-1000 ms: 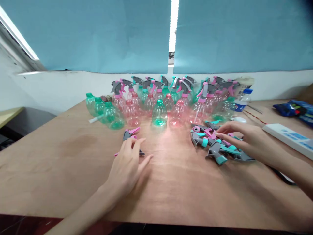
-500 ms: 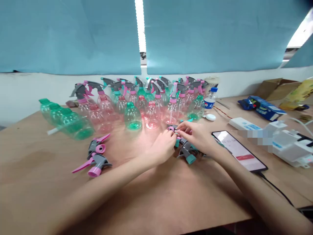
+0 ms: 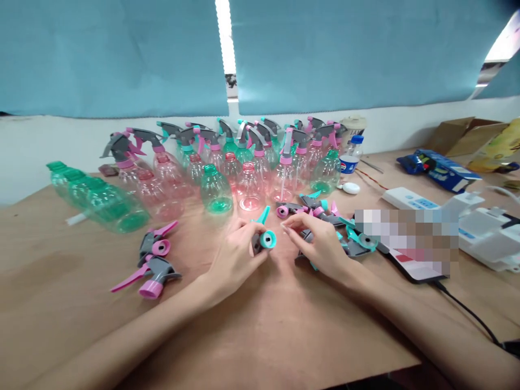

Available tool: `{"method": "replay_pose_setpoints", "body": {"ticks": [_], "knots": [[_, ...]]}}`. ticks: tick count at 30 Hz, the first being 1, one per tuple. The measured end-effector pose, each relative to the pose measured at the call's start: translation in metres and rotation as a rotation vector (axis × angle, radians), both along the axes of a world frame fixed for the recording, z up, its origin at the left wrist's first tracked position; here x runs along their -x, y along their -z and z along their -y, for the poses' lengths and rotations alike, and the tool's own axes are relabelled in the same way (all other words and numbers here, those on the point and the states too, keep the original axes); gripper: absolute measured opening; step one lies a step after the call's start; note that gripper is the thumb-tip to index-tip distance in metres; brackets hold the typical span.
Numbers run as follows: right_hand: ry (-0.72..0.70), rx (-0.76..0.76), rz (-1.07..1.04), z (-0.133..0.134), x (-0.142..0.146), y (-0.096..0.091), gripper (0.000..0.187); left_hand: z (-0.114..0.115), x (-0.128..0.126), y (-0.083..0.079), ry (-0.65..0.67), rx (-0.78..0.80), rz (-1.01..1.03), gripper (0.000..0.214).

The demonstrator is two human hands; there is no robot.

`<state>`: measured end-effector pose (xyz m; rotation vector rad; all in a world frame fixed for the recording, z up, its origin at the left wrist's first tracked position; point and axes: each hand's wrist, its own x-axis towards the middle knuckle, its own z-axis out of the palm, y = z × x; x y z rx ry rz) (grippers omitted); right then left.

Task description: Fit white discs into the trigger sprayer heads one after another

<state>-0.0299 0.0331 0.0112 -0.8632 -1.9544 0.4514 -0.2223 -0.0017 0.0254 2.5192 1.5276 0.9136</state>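
Note:
My left hand [image 3: 238, 252] is closed around a grey and teal trigger spray head [image 3: 268, 239]. Its round teal collar opening faces me and its teal lever points up. Just to the right, my right hand [image 3: 320, 241] has thumb and fingertips drawn together close to that collar; whatever may be between them is too small to make out. Beneath and beside the right hand lies a pile of loose spray heads [image 3: 359, 241] in grey with teal or pink parts. Two pink and grey spray heads [image 3: 156, 273] lie left of my left hand.
Behind the hands stand uncapped green bottles [image 3: 217, 189] and pink bottles [image 3: 249, 187], with several fitted bottles behind. Green bottles [image 3: 109, 203] are at the left. A phone [image 3: 418, 268], a power strip [image 3: 410, 199], a blue packet [image 3: 442, 169] and a cardboard box [image 3: 463, 138] are at the right.
My left hand has moved left and toward me from the pile, bringing the teal spray head with it. My right hand has shifted slightly, its fingertips now apart from the left hand.

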Motion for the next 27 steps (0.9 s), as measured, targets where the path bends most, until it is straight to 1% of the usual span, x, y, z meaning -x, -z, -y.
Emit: {"method": "replay_pose_setpoints", "body": {"ticks": [3, 5, 9, 14, 16, 18, 23, 27], "knots": [[-0.056, -0.063, -0.015, 0.014, 0.006, 0.001, 0.008, 0.015, 0.012, 0.004, -0.055, 0.002, 0.121, 0.02], [-0.104, -0.08, 0.012, 0.022, 0.01, 0.002, 0.012, 0.021, 0.016, 0.007, -0.063, 0.055, 0.147, 0.022], [-0.165, -0.097, 0.108, 0.031, 0.015, 0.001, 0.022, 0.023, 0.016, 0.014, -0.016, 0.151, 0.187, 0.026], [-0.205, -0.14, 0.185, 0.033, 0.017, 0.0, 0.043, 0.022, 0.016, 0.022, 0.003, 0.111, 0.153, 0.031], [-0.196, -0.168, 0.205, 0.033, 0.017, 0.001, 0.051, 0.022, 0.016, 0.023, 0.029, 0.095, 0.143, 0.03], [-0.175, -0.201, 0.226, 0.033, 0.018, 0.001, 0.053, 0.023, 0.016, 0.023, 0.054, 0.094, 0.142, 0.029], [-0.088, -0.315, 0.267, 0.037, 0.02, -0.001, 0.049, 0.025, 0.016, 0.02, 0.093, 0.063, 0.155, 0.035], [-0.032, -0.385, 0.288, 0.042, 0.022, -0.001, 0.049, 0.026, 0.016, 0.019, 0.075, 0.083, 0.198, 0.031]]}}
